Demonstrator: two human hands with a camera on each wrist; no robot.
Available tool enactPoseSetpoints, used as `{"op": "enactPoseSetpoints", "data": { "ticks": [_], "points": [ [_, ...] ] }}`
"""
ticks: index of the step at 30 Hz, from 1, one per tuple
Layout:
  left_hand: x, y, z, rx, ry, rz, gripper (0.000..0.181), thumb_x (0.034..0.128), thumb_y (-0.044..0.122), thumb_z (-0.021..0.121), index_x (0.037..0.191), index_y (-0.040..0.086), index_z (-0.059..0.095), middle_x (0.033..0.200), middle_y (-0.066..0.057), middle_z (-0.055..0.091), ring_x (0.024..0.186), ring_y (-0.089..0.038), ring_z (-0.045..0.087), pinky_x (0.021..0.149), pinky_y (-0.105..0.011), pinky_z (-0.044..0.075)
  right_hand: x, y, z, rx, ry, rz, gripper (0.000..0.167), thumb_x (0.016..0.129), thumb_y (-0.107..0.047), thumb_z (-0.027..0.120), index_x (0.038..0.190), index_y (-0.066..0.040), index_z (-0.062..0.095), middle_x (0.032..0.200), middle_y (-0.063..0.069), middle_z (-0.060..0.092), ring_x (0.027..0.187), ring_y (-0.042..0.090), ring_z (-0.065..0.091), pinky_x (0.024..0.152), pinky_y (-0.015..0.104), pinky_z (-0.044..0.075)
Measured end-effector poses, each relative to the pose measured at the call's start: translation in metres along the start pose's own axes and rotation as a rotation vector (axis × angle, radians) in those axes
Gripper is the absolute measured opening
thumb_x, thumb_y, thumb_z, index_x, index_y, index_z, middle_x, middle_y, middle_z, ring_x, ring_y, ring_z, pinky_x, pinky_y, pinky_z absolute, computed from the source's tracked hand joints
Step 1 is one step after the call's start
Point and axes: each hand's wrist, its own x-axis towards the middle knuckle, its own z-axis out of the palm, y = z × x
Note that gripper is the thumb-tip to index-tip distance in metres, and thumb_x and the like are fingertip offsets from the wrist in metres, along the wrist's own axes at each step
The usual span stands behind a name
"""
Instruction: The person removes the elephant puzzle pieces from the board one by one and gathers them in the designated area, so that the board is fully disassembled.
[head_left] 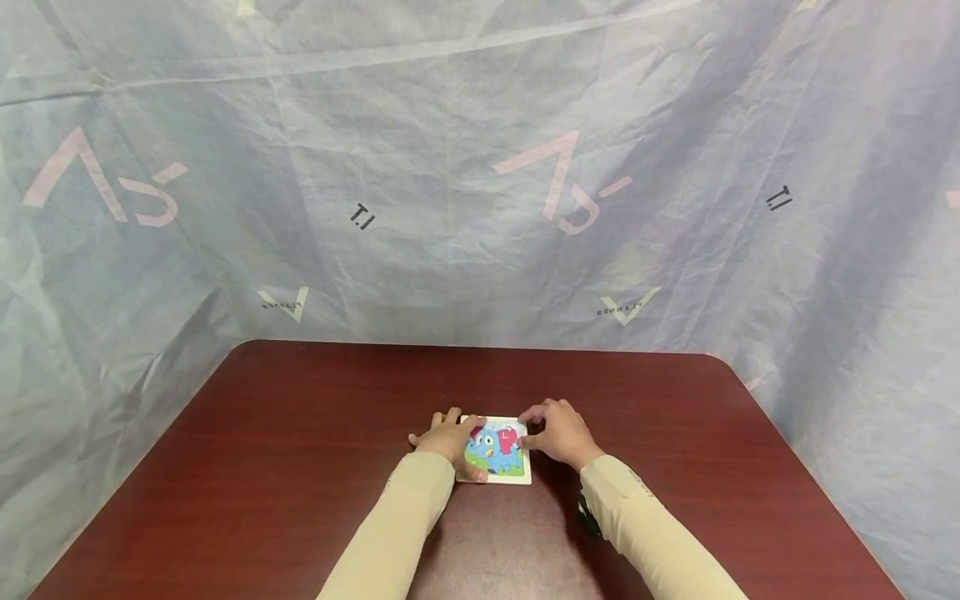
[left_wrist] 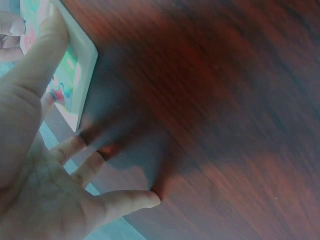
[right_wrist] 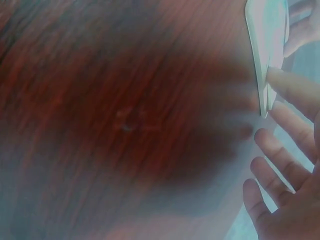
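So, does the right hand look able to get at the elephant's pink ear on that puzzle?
Probably yes. The right hand is already at the right side of the puzzle, close to the pink ear, with nothing visible in between. The left hand is over the opposite side.

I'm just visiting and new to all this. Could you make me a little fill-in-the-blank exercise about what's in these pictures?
1. The cartoon animal on the picture board has a mostly ____ body.
2. In the head view, the left hand covers part of the board's ____ side.
3. At the board's opposite edge are the right hand's index finger and ____.
4. A greyish printed sheet hangs ____ the table.

Missing words: blue; left; thumb; behind
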Motion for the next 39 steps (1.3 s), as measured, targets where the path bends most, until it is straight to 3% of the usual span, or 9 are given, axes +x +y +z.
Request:
{"op": "enactPoseSetpoints", "data": {
  "ticks": [14, 24, 39],
  "points": [
    [0.005, -0.001, 0.002, 0.008, -0.012, 0.001, 0.088, 0.0725, 0.033, 0.094, 0.149, 0.023, 0.051, 0.150, -0.014, 0.040, 0.139, -0.039, 0.034, 0.101, -0.080, 0.030, 0.002, -0.003, -0.001, -0.066, 0.012, -0.032, 0.025, 0.078, -0.018, 0.089, 0.100, -0.011, 0.080, 0.093, 0.003, 0.063, 0.092, 0.023, 0.055, 0.085, 0.049, 0.046],
    [0.008, -0.002, 0.003, 0.007, 0.001, -0.006, 0.088, 0.0723, 0.033, 0.094, 0.149, 0.023, 0.052, 0.149, -0.014, 0.040, 0.136, -0.038, 0.036, 0.102, -0.080, 0.029, 0.003, 0.003, -0.006, -0.006, -0.016, -0.076, 0.021, 0.085, -0.011, 0.082, 0.106, -0.008, 0.078, 0.098, 0.006, 0.064, 0.098, 0.027, 0.056, 0.088, 0.050, 0.048],
    [0.006, -0.001, 0.004, 0.002, 0.001, -0.007, 0.089, 0.0712, 0.031, 0.095, 0.148, 0.023, 0.052, 0.149, -0.014, 0.040, 0.137, -0.038, 0.035, 0.101, -0.081, 0.029, -0.004, 0.019, -0.019, -0.014, -0.030, -0.110, 0.025, 0.089, -0.012, 0.078, 0.114, -0.009, 0.076, 0.100, 0.005, 0.064, 0.101, 0.028, 0.057, 0.089, 0.049, 0.049]
  ]
}}
